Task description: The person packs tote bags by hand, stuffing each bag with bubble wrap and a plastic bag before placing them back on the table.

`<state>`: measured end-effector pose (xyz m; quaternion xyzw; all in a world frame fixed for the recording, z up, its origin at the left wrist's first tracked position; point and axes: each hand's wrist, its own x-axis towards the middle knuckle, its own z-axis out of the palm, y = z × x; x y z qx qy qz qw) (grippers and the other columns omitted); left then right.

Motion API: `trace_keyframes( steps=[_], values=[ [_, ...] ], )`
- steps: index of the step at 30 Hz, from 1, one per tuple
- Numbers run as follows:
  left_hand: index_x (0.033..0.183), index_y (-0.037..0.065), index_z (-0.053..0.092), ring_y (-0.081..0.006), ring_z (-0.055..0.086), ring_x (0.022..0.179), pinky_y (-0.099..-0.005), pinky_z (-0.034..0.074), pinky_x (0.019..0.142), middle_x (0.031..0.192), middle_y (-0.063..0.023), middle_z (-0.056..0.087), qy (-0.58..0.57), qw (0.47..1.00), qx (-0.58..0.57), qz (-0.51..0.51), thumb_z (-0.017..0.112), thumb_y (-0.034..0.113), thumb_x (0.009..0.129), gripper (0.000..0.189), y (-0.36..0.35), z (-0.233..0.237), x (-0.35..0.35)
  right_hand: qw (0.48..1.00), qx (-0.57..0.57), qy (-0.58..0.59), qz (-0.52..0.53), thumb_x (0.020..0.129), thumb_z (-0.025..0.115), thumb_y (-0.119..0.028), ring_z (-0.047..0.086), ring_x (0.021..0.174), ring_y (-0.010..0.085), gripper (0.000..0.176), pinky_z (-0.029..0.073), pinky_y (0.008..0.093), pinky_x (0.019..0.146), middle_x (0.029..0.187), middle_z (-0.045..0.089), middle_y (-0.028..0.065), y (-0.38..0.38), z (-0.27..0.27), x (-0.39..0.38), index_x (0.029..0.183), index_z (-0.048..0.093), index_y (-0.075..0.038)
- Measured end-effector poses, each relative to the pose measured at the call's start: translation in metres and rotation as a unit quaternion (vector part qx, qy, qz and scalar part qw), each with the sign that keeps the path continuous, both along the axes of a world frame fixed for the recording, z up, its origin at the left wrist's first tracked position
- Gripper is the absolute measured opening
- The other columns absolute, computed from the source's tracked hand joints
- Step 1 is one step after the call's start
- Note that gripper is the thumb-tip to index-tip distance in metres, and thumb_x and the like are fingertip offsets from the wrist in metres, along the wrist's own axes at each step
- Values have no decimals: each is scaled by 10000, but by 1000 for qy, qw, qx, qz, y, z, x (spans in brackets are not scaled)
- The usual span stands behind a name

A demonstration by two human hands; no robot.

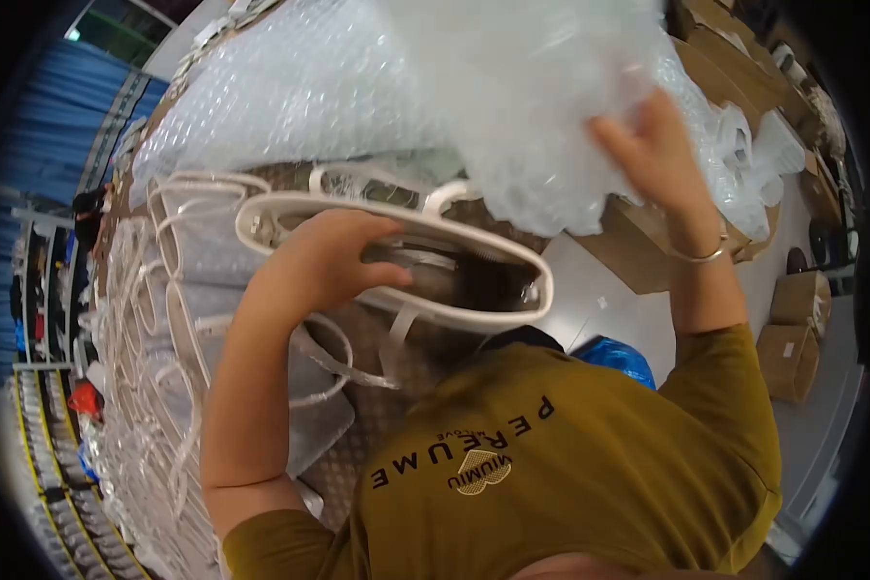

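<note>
A white-rimmed handbag [488,311] lies with its mouth open in front of me. My left hand [343,256] reaches over its left part, thumb and forefinger spread apart at the opening; the other fingers are hidden. Clear bubble wrap [290,92] covers the area beyond the bag. My right hand [648,159] is raised at the upper right, blurred, with its fingers on a lifted, blurred piece of plastic wrap [532,126]. The fingertips are partly lost behind the plastic.
More pale bags with handles [203,242] are lined up at the left on a brown patterned surface [367,411]. Cardboard boxes [788,358] stand at the right. A blue plastic bundle [617,360] is near my right side. Shelves [53,280] and a blue curtain [39,126] are far left.
</note>
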<state>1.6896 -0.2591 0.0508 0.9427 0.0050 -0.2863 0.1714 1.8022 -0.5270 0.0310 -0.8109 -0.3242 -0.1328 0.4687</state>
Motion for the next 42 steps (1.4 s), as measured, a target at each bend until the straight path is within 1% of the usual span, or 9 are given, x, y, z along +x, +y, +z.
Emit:
trace_keyframes(
  steps=[6, 8, 12, 16, 18, 23, 29, 33, 42],
  values=[
    [1290, 96, 368, -337, 309, 1244, -374, 296, 999, 1271, -155, 437, -146, 987, -47, -46, 736, 349, 642, 787, 14, -30, -30, 969, 76, -234, 34, 750, 569, -12, 592, 778, 141, 288, 476, 248, 641, 899, 618, 75, 40, 1, -9, 1036, 549, 14],
    [1309, 113, 343, -326, 307, 1246, -357, 271, 1020, 1299, -146, 410, -147, 987, -45, -44, 759, 352, 614, 844, 12, -30, -31, 981, 185, 37, 52, 725, 612, -56, 583, 807, 131, 271, 468, 256, 702, 901, 609, 66, 9, 30, 12, 985, 566, 7],
    [1304, 116, 376, -333, 200, 1303, -444, 274, 1016, 1283, -134, 445, -60, 998, -4, -8, 750, 405, 610, 839, 12, -20, -26, 915, 319, 184, 163, 714, 635, -99, 581, 829, 127, 263, 464, 263, 736, 911, 606, 66, 5, 69, 1, 947, 575, 8],
    [1203, 123, 505, -317, 355, 1221, -431, 302, 995, 1212, -127, 508, 50, 990, -91, -93, 748, 430, 608, 713, 13, -15, -26, 952, -2, 239, 190, 759, 572, -90, 586, 754, 120, 247, 475, 253, 679, 892, 602, 73, 64, 19, 0, 980, 557, 19],
    [1132, 126, 560, -299, 440, 1133, -393, 337, 965, 1170, -112, 537, 5, 992, -115, -60, 741, 427, 622, 620, 19, -18, -35, 871, 132, 415, 228, 757, 562, -68, 574, 725, 125, 252, 475, 262, 642, 877, 596, 71, 74, 1, -4, 990, 549, 27],
    [1109, 110, 572, -271, 495, 1065, -326, 387, 903, 1155, -115, 546, -104, 993, -27, -51, 734, 418, 639, 585, 36, 2, -63, 895, 97, 380, 212, 757, 562, -63, 563, 705, 125, 249, 471, 265, 608, 858, 593, 68, 72, -5, -3, 984, 550, 38],
    [1188, 67, 439, -306, 470, 1083, -372, 407, 858, 1059, -199, 552, -376, 850, -318, 189, 733, 370, 647, 686, 28, 0, -87, 945, -131, 236, 184, 747, 535, -51, 556, 705, 130, 255, 461, 280, 608, 830, 594, 86, 85, 28, -20, 975, 542, 60],
    [1176, 38, 392, -342, 521, 991, -382, 432, 797, 980, -210, 567, -369, 919, -61, 124, 730, 354, 646, 704, 19, -7, -64, 946, -242, 111, 184, 727, 505, -41, 583, 755, 213, 298, 465, 322, 673, 885, 597, 154, 98, 39, -6, 999, 531, 75],
    [1177, -9, 378, -372, 574, 839, -387, 448, 736, 913, -207, 594, -230, 970, -10, 79, 677, 391, 694, 695, 31, -5, -54, 936, -307, -7, 170, 685, 464, 20, 575, 761, 244, 330, 453, 323, 688, 843, 596, 198, 110, 50, -3, 1002, 524, 89]
  ],
)
